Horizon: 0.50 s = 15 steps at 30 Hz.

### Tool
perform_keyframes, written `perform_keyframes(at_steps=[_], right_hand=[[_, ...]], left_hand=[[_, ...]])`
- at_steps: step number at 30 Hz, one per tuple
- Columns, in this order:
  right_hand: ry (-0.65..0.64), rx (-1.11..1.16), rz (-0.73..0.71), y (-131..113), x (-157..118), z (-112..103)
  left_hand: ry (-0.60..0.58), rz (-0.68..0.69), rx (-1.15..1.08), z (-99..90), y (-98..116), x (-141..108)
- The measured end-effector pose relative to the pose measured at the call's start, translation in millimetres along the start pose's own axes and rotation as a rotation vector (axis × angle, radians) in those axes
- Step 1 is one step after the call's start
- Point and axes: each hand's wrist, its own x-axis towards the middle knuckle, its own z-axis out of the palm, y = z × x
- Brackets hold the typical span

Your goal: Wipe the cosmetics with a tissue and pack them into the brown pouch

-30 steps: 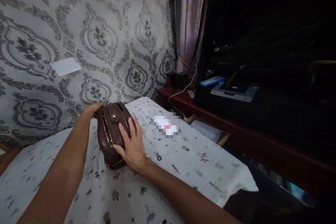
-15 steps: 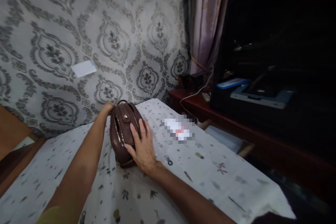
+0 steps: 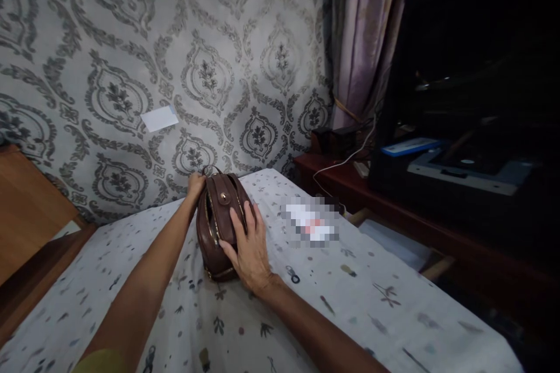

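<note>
A brown leather handbag (image 3: 226, 221) with gold zips and a round gold clasp stands upright on the patterned bedsheet. Its zipped pockets gape on both sides of the middle strap. My left hand (image 3: 195, 184) is closed on the bag's far left end near the carry handle, its fingertips hidden behind the bag. On the right side of the bag lies my right hand (image 3: 250, 253), fingers spread flat and thumb near the front zip end.
A blurred-out white item (image 3: 310, 221) lies on the bedsheet (image 3: 306, 315) right of the bag. Beyond are a dark red table (image 3: 350, 182) with an open drawer (image 3: 396, 242), a cable (image 3: 345, 160) and a large black screen (image 3: 472, 87). Wallpaper covers the wall behind; a wooden board (image 3: 32, 210) stands left.
The whole view has shifted, so everything appears further right. Both hands keep their places on the handbag, which has not visibly moved on the sheet.
</note>
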Motion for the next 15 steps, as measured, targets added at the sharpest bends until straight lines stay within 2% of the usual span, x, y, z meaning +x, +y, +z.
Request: perform_keyframes(at_steps=[8, 11, 15], right_hand=[[-0.005, 0.006, 0.017, 1, 0, 1], [-0.007, 0.000, 0.002, 1, 0, 1], [-0.013, 0.012, 0.003, 1, 0, 0]], left_hand=[[0.038, -0.041, -0.146, -3.8, -4, -12], [-0.013, -0.078, -0.147, -9.7, 1, -10], [-0.121, -0.095, -0.099, -20.1, 18, -2]])
